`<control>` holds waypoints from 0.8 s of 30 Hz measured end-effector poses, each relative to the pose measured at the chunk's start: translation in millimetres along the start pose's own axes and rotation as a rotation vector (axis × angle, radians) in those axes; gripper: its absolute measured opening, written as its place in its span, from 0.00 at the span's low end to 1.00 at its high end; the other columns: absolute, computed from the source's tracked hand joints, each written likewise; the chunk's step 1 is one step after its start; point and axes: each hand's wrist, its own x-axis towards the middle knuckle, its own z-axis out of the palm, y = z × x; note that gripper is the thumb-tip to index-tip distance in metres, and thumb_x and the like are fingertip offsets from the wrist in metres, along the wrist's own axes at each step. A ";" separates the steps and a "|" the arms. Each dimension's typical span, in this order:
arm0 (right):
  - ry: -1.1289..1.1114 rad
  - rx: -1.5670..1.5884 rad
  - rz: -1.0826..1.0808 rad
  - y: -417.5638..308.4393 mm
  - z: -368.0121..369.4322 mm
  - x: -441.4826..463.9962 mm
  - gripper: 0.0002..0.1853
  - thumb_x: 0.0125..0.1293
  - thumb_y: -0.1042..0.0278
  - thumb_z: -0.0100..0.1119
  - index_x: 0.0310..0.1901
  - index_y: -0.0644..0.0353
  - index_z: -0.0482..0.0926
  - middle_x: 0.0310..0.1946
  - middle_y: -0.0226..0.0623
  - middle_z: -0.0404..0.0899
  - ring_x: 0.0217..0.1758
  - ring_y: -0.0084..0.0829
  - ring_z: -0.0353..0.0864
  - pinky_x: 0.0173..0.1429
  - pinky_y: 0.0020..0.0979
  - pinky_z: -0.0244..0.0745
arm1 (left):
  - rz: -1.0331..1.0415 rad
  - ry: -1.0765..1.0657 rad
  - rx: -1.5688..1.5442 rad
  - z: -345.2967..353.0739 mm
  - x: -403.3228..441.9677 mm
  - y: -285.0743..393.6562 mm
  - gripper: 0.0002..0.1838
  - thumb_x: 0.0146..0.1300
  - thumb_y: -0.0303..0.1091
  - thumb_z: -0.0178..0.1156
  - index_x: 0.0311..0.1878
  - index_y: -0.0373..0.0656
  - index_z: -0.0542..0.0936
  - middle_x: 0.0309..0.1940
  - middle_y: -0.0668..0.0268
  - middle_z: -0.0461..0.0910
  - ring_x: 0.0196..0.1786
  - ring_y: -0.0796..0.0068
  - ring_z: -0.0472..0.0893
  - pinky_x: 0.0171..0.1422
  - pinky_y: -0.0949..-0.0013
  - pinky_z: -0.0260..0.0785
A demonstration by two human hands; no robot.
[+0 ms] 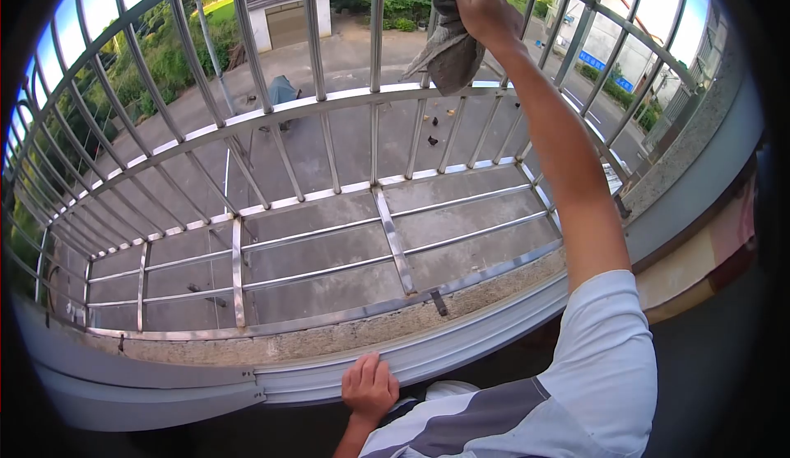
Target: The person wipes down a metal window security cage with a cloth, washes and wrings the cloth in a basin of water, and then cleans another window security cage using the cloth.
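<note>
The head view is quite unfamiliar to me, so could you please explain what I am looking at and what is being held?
There is no machine here, only a person's two bare hands. The single picture comes from a camera worn on the head, looking forward and down. The right hand is raised and holds a bunched grey cloth at the metal window-guard bars. The left hand rests, fingers curled, on the pale sliding-window track. Between the track and the bars runs a rough ledge; beyond and below lies a paved yard.
</note>
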 end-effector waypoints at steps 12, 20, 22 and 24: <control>0.115 1.797 0.705 -72.8 12.1 -8.9 0.13 0.62 0.60 0.50 0.33 0.62 0.78 0.29 0.34 0.77 0.30 0.28 0.76 0.39 0.31 0.71 | 0.017 -0.025 0.042 2.6 -3.1 -1.5 0.09 0.48 0.34 0.58 0.33 0.45 0.81 0.42 0.63 0.80 0.49 0.62 0.79 0.50 0.59 0.69; 0.418 0.612 0.240 -135.2 51.9 26.3 0.11 0.60 0.65 0.51 0.37 0.64 0.77 0.35 0.44 0.77 0.44 0.41 0.75 0.49 0.38 0.70 | 0.017 0.003 0.057 3.8 -6.2 1.3 0.10 0.49 0.35 0.57 0.35 0.45 0.81 0.42 0.64 0.80 0.49 0.64 0.79 0.49 0.61 0.69; 0.435 0.524 0.150 -134.7 34.7 2.3 0.11 0.59 0.64 0.54 0.38 0.63 0.78 0.41 0.44 0.74 0.50 0.44 0.70 0.53 0.40 0.68 | -0.001 0.005 0.028 1.5 0.9 0.9 0.09 0.48 0.33 0.57 0.33 0.44 0.81 0.41 0.63 0.80 0.47 0.61 0.79 0.49 0.58 0.69; 0.400 0.541 -0.350 -135.8 22.9 -18.3 0.08 0.59 0.66 0.56 0.35 0.60 0.82 0.45 0.38 0.71 0.48 0.37 0.68 0.54 0.37 0.69 | 0.004 0.012 0.028 3.2 1.2 1.1 0.09 0.48 0.33 0.57 0.33 0.44 0.81 0.41 0.63 0.80 0.47 0.61 0.79 0.49 0.59 0.69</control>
